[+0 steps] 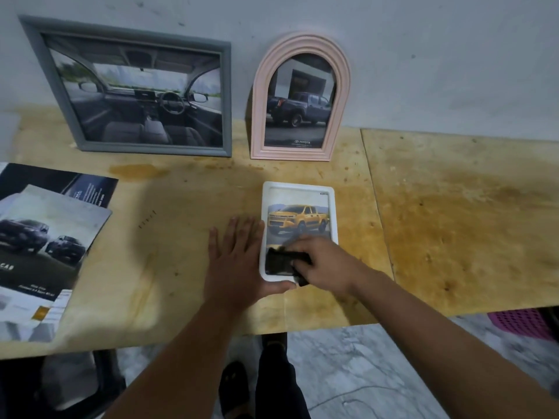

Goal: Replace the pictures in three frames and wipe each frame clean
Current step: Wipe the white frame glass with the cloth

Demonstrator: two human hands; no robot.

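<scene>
A small white frame [298, 189] with a yellow pickup picture lies flat on the wooden table [453, 225]. My left hand [236, 261] lies flat with straight fingers against the frame's left edge, thumb under its near edge. My right hand [320, 264] grips a black cloth [279, 261] on the lower part of the frame's glass. A grey frame [133, 89] showing a car interior and a pink arched frame [301, 98] showing a dark pickup lean upright against the wall at the back.
Several car brochure pages [45, 234] lie on the table's left side. Beyond the table's near edge are a marble floor, my leg and a pink basket [520, 323] at the right.
</scene>
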